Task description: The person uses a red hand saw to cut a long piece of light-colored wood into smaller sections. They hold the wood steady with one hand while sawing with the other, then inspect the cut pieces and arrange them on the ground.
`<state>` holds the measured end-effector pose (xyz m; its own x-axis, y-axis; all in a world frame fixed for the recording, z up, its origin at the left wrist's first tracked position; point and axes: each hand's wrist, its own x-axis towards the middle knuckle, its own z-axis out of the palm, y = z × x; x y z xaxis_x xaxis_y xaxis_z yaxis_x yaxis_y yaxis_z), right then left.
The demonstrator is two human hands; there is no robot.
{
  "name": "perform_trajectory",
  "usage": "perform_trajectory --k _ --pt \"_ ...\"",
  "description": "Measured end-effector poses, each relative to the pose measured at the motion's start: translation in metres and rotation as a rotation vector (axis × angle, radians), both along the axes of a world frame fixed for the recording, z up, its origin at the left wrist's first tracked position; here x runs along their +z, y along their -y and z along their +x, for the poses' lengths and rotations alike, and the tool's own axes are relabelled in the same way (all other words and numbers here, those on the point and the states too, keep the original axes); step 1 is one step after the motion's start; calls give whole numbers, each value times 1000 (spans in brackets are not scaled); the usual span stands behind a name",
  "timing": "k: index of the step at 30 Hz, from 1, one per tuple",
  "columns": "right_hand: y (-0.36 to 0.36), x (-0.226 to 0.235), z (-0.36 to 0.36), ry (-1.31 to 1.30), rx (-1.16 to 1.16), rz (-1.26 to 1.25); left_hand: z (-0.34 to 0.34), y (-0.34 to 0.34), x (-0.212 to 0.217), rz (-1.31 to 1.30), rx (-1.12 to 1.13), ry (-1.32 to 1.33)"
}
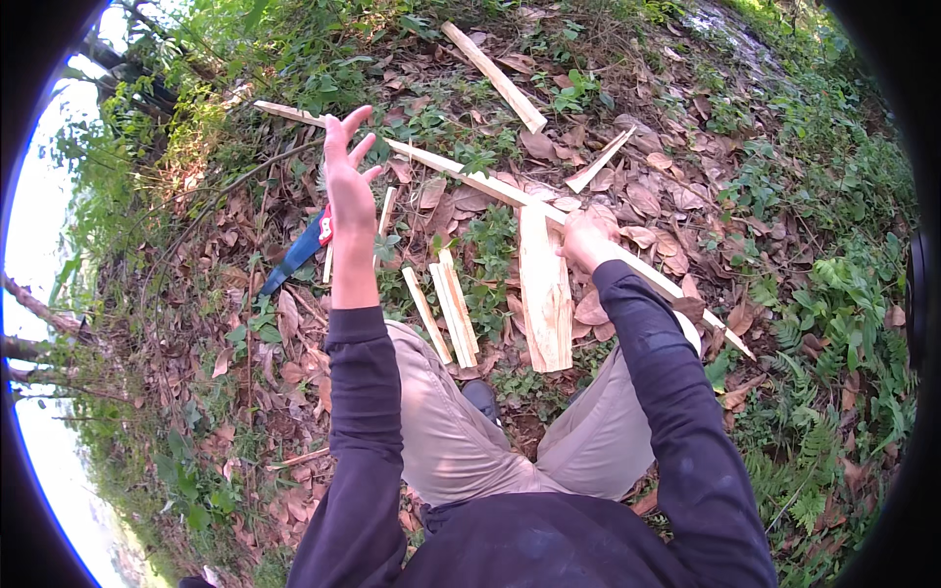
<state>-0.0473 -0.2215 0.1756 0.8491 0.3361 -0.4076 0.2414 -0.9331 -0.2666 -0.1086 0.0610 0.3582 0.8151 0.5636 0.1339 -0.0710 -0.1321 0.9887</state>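
Observation:
My right hand [590,238] is closed around a long, pale split-wood strip [470,178] that slants from upper left to lower right. Raised at the left is my left hand [350,184], open, fingers apart and holding nothing. A pale wood end [287,113] sticks out beyond it; whether it belongs to the same strip is hidden by the hand. Below my right hand, a broad split board [545,294] lies lengthwise between my knees, its top end against the strip. Several short sticks [451,306] lie left of the board.
Left of my left wrist lies a long blue object [292,259] with a red-and-white end. Farther off are a thick wood piece [495,78] and a forked splinter [600,161]. Brown leaves [431,193] and low plants cover the ground; ferns [809,490] grow at right.

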Motion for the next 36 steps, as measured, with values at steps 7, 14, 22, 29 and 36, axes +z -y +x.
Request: perform_trajectory --k 7,14,22,29,36 --pt "-13 57 -3 -314 -60 1035 -54 -81 -7 -180 39 -216" --pt "1 124 -22 -788 -144 1473 -26 -12 -2 -59 -125 -210" --pt "2 120 -15 -754 -155 1458 -10 11 -26 309 -176 -332" --pt "-13 121 -19 6 -130 662 -50 -37 2 384 -278 -513" --pt "-2 129 -16 192 156 390 -98 -91 -103 -214 -455 -641"
